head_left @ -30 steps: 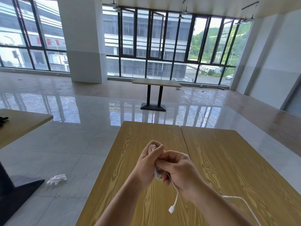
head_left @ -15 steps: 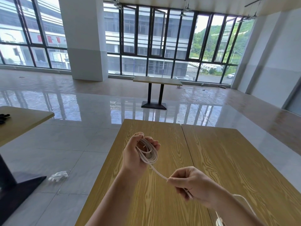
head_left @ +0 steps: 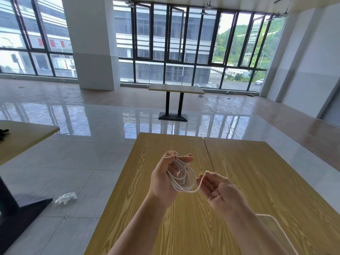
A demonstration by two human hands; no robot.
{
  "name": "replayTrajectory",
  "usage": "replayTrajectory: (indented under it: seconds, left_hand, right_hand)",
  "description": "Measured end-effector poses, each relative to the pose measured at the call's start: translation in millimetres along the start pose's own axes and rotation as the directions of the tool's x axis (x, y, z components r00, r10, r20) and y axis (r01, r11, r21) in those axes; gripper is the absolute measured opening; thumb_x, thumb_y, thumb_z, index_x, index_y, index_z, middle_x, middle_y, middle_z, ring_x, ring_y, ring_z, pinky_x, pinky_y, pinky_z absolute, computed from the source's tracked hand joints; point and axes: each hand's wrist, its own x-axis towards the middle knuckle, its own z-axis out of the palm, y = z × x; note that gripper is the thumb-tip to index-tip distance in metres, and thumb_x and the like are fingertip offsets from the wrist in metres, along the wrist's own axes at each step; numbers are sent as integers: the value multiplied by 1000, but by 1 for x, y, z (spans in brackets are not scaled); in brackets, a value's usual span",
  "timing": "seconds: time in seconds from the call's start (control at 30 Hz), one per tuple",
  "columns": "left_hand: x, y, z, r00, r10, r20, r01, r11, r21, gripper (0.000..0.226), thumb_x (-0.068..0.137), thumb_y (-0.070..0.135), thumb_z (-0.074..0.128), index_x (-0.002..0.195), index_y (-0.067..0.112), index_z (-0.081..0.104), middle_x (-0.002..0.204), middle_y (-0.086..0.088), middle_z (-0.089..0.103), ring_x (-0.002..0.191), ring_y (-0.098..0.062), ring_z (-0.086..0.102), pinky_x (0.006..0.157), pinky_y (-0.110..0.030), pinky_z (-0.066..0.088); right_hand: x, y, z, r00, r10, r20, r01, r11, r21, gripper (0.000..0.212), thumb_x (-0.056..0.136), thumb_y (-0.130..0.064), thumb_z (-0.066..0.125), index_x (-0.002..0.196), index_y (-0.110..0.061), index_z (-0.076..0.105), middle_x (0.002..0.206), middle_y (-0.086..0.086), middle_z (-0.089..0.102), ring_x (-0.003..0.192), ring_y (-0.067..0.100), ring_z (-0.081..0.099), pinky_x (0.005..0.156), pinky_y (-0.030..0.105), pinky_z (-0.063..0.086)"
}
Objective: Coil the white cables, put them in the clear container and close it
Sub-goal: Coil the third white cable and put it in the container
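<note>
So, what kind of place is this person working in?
Probably an empty commercial hall, perhaps an unopened canteen: bare pedestal tables stand far apart on a glossy tiled floor, with a full-height window wall behind.

Near tables [head_left: 257,177]: two light wood-grain tops butted edge to edge, seam running away from the camera
On the right top: clear container [head_left: 276,230], at the near edge, only partly in view
Floor [head_left: 92,162]: glossy pale tiles
On the floor: crumpled white glove [head_left: 66,198], beside a black table base [head_left: 16,214]

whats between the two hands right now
In the head view, a short curved run of white cable bridges from the coil in the left hand to the right hand.
</note>
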Motion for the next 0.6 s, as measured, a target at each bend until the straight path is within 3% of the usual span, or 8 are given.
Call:
replayTrajectory:
  seconds: [0.1, 0.2, 0.3, 0.37, 0.47, 0.6]
  left_hand:
    - [-4, -2, 3, 1000, 7, 1, -7, 995, 102, 14, 85, 23, 49, 77, 18, 60, 101, -19, 76, 119, -26, 64, 95, -41, 42]
    - [-3, 0, 4, 1000, 2, 26, -7, 987, 161, 19, 83, 25, 49, 70, 25, 64, 109, -18, 75, 121, -20, 62, 100, -40, 38]
    - [0, 0, 3, 1000, -12, 21, 8, 982, 187, 19, 82, 26, 50, 68, 25, 62, 113, -17, 74, 121, -23, 58, 110, -46, 30]
    - [0, -1, 3, 999, -34, 31, 28, 983, 184, 16, 83, 26, 50, 71, 22, 59, 115, -19, 73, 106, -24, 59, 101, -49, 33]
    - [-1, -4, 4, 994, -93, 65, 83, 986, 147, 14, 84, 28, 51, 75, 18, 54, 122, -20, 69, 84, -24, 61, 81, -48, 43]
    - [-4, -6, 6, 984, -145, 106, 138, 988, 69, 15, 85, 27, 54, 76, 15, 54, 123, -21, 68, 75, -28, 69, 66, -42, 54]
  right_hand:
    - [0, -1, 3, 999, -48, 17, 48, 999, -1, 15, 86, 8, 63, 100, 3, 62, 71, 18, 70, 59, 25, 72, 51, 31, 61]
    - [-3, -3, 2, 993, -36, 117, 67, 959, -276, 28, 80, 10, 69, 107, 10, 65, 86, 25, 72, 67, 28, 72, 56, 34, 63]
    - [-11, -5, 4, 979, 37, 200, 105, 749, -654, 22, 80, 3, 75, 101, 1, 75, 88, 16, 76, 70, 20, 70, 60, 30, 57]
    - [-15, -5, 6, 973, 47, 226, 156, 585, -796, 15, 82, -1, 76, 93, -10, 80, 77, 2, 72, 62, 10, 59, 58, 26, 47]
    - [-17, -6, 8, 960, 40, 276, 226, 465, -856, 19, 85, -2, 74, 88, -20, 81, 68, -2, 64, 53, 6, 47, 50, 23, 42]
    - [-21, -6, 14, 941, 40, 336, 264, 531, -805, 20, 87, 0, 71, 88, -18, 80, 69, 2, 70, 57, 12, 60, 51, 25, 52]
